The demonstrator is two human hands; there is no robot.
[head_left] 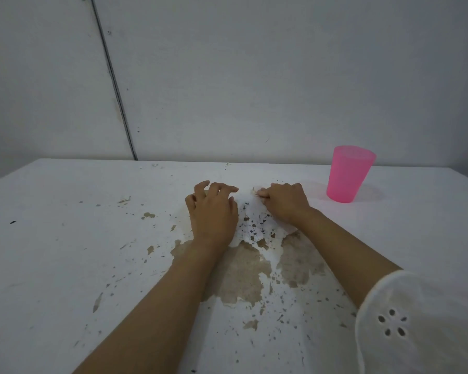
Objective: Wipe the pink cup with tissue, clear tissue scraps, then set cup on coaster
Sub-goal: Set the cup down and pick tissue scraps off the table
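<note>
The pink cup (347,175) stands upright at the back right of the white table (65,238), apart from both hands. My right hand (284,202) rests left of the cup, its fingertips pinched on a small pale tissue scrap (255,191). My left hand (214,209) lies palm down beside it, fingers curled and apart, with nothing visible in it. A thin white sheet (257,224), seemingly tissue, lies flat between and partly under the two hands. I see no coaster.
The tabletop's paint has peeled into large brown patches (243,279) and many flecks near me. A small pale flake (124,199) lies to the left. A grey wall (254,76) rises right behind the table's far edge.
</note>
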